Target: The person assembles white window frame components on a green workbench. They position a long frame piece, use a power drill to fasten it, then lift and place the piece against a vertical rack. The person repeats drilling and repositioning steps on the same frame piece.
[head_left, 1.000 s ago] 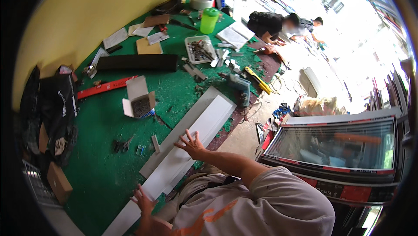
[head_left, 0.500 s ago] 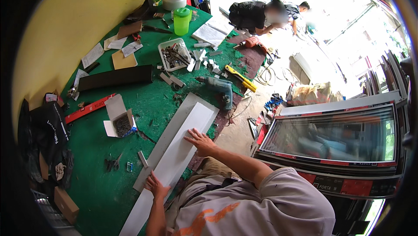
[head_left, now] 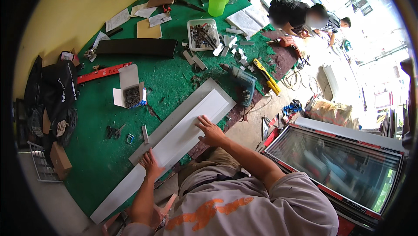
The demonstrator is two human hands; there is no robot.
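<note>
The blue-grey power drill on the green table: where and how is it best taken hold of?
Probably by the grip, coming from the near side: the drill lies on its side, grip end nearest, dark chuck pointing left and away.

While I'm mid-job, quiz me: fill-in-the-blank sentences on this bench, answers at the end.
The left hand and the right hand are at a long ____ panel.
The lidded jug is coloured ____.
In this view, the yellow tool lies to the ____ of the blue-grey drill.
Below the open box, a dark pair of ____ lies on the table.

Missing words: white; green; right; scissors.
</note>
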